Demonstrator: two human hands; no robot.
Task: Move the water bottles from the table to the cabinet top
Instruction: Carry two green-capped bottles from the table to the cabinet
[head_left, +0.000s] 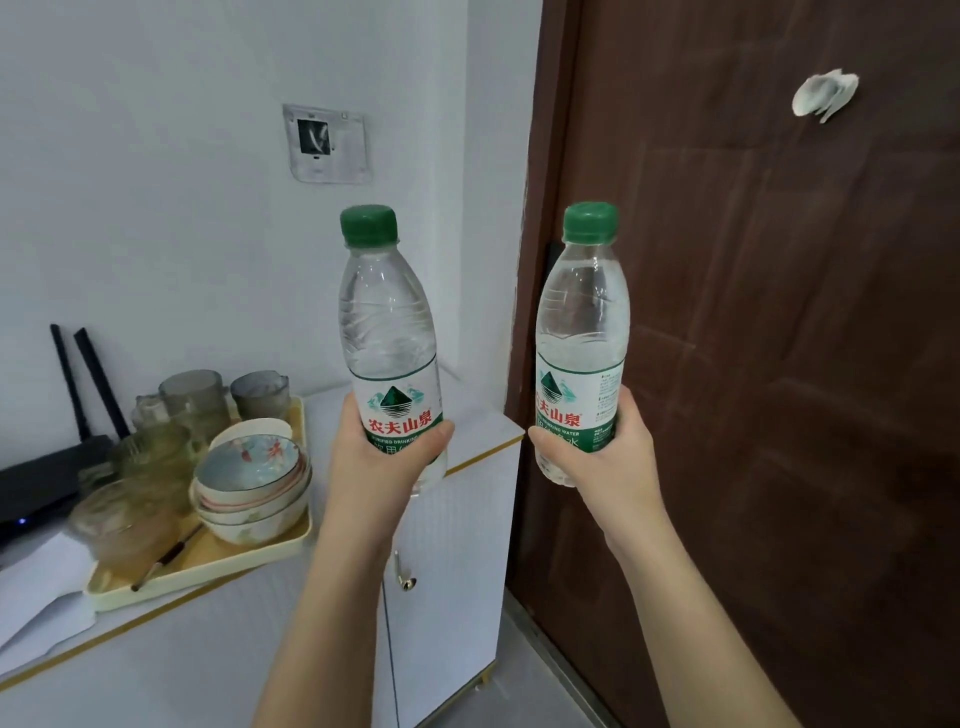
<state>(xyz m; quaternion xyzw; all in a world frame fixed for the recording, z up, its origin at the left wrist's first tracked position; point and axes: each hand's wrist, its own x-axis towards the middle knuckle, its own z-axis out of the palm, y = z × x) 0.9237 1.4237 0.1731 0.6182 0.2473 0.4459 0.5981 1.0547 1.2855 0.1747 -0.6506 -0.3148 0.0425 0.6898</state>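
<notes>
Green-capped water bottles stand upright mid-frame, left bottle (390, 338) gripped by the left hand (382, 457), right bottle (581, 338) by the right hand (605, 457), above the white cabinet top (483, 431).

Only one view, taken from the head, high and close behind the arms. Looks forward and somewhat down, toward the corner between a white wall (156, 156) and a brown door (779, 364). Sits very near the left hand (387, 462) and right hand (602, 457), raised at mid-frame with the left bottle (387, 322) and right bottle (582, 322) upright, filling the centre. Takes in the white cabinet (457, 571) from above on the left, its tray (208, 569) in the lower left, and a strip of floor (519, 670) at the bottom. Bends straight edges toward the borders, likely from the wide lens. Cuts off the cabinet's far left at the frame edge.
</notes>
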